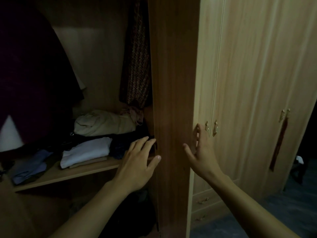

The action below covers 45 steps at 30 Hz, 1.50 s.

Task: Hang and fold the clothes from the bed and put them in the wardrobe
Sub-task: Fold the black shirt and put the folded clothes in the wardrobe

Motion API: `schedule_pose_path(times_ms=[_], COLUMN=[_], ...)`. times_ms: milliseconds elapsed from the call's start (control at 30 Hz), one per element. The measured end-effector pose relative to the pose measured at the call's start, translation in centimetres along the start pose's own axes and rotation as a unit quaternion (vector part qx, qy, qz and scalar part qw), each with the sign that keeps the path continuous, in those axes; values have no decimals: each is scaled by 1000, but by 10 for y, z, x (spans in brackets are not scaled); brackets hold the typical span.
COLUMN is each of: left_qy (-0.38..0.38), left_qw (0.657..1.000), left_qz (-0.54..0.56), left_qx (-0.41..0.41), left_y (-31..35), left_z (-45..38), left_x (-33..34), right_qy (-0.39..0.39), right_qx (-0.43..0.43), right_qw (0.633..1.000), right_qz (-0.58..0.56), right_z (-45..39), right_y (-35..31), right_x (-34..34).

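Note:
I face an open wardrobe compartment with a wooden shelf (82, 170). A brown wardrobe door (173, 100) stands edge-on in the middle. My left hand (137, 162) hovers at the door's left edge over the shelf, fingers spread and empty. My right hand (200, 152) is open against the door's right side, holding nothing. On the shelf lie a folded white garment (85, 152), a folded blue garment (30, 167), a beige bundle (104, 122) and dark clothes (120, 145). A patterned brown garment (137, 66) hangs above, and a dark garment (30, 74) hangs at the left.
To the right stand closed light-wood wardrobe doors (257, 83) with brass handles (215, 127); a dark red strap (278, 143) hangs from the far pair. Drawers (204, 200) sit low on that unit. Dark floor (283, 212) lies at the lower right.

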<state>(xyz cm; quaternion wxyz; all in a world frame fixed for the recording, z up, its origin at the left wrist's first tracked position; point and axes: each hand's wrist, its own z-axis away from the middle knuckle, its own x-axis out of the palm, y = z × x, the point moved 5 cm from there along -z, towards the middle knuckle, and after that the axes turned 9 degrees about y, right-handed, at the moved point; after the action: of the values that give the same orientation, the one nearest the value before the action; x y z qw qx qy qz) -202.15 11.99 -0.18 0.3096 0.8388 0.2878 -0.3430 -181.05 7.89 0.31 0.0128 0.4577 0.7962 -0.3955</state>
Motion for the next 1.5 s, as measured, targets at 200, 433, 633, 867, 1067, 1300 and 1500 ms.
schedule_pose_path(times_ms=[200,433,633,867,1067,1300,1500], left_qy=[-20,-15,-10,-6,2,-12,-19], left_qw=[1000,1000,999,1000,1000,1000,995], left_qz=[-14,-22,-22,-21,-6,24,90], left_qx=[-7,-17,-21,-17,-13,-8,-25], left_y=[-10,-22,-35,-53,-77,-107,-137], left_z=[10,11,16,18,20,25,22], left_x=[5,-2,-4,-13,-38,-57,-65], right_qy=[-7,-41,-72,-95,-116,-117,-82], right_qx=[-21,-51,-88,-142,-128,-125,-123], right_qw=[999,995,991,983,983,983,989], right_qz=[-45,-78,-66,-63,-67,-63,3], right_z=[5,-1,-14,-14,-9,-3,-10], right_y=[-7,-30,-42,-62,-90,-119,-148], right_x=[14,23,44,71,97,132,161])
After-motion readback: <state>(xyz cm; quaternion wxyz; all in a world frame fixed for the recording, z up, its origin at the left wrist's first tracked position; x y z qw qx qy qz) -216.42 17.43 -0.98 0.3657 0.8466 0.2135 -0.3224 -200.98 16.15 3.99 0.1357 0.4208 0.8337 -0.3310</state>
